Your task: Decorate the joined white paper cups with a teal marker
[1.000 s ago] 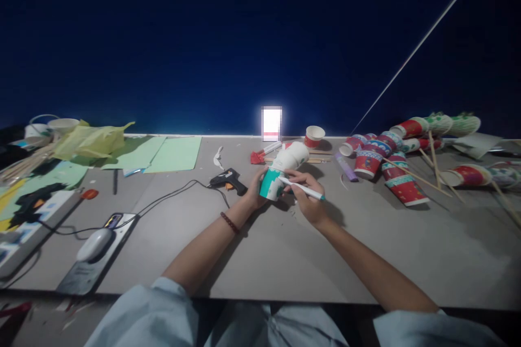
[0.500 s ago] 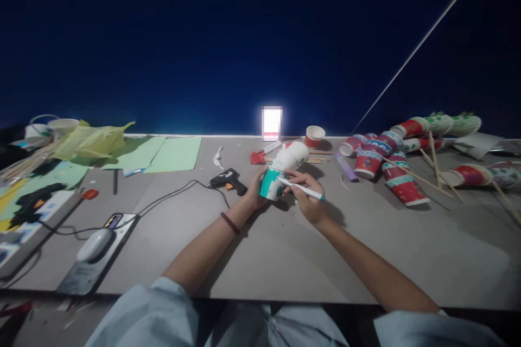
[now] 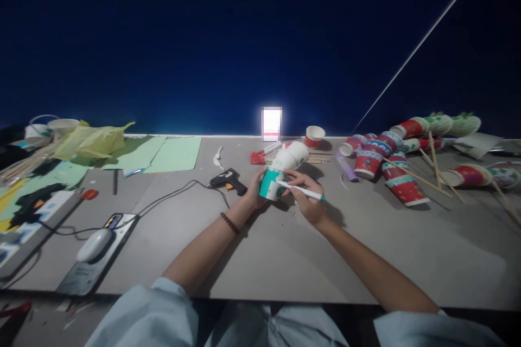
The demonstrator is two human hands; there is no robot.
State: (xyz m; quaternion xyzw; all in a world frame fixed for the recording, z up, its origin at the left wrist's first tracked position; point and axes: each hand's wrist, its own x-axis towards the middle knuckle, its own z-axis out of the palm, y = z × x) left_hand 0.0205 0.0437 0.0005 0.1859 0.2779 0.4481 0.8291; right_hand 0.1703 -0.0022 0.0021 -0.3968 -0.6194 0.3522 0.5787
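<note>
Tilted cup (image 3: 269, 182), partly teal, white marker (image 3: 311, 193)

Bare forearms (image 3: 207, 246) angled inward, left grip (image 3: 254, 191) curled, right grip (image 3: 311, 203) pinched, the two close together

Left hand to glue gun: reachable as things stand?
Probably yes: the glue gun lies beside the left hand with nothing visible between, but that hand holds the green cup and would likely need freeing first.

We count one held pen (image 3: 313, 194), one held cup stack (image 3: 280, 165), one phone (image 3: 79, 276) and one power strip (image 3: 28, 244) toward the near-left corner of the table (image 3: 285, 265), one upright red cup (image 3: 315, 141) by its far edge.
</note>
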